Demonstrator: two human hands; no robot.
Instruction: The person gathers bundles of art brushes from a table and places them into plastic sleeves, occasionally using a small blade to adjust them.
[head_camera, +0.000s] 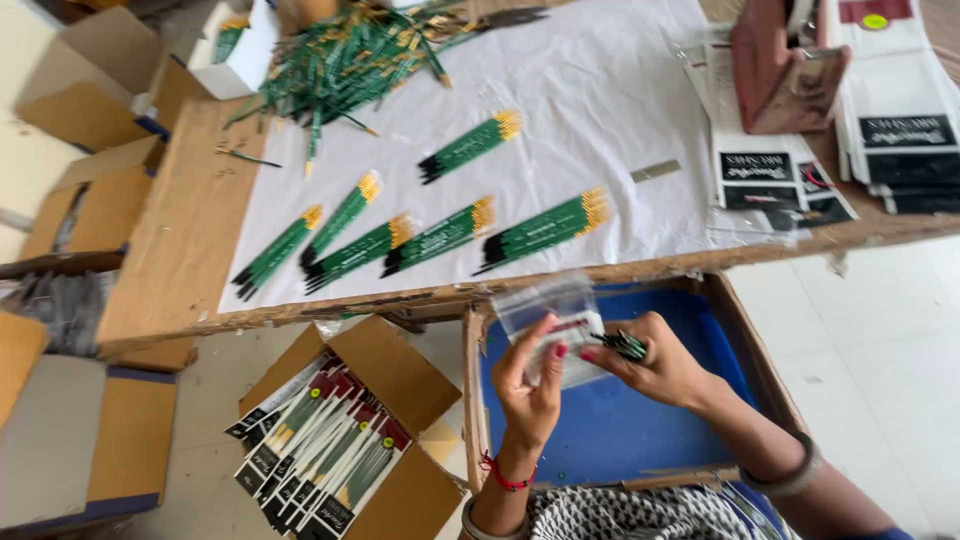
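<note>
My left hand (530, 375) pinches a clear plastic sleeve (552, 318) upright over the blue bin (620, 430), near the table (170, 260) edge. My right hand (655, 362), just to its right, clenches a small bunch of green brushes (625, 345), their long axis pointing left toward the sleeve, tips nearly touching it.

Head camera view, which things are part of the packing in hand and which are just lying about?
In hand:
left hand holding clear pouch
right hand holding brush bundle
green brush sets
box of filled packs

Lying about:
loose brush pile
empty cartons
reddish-brown case
</note>
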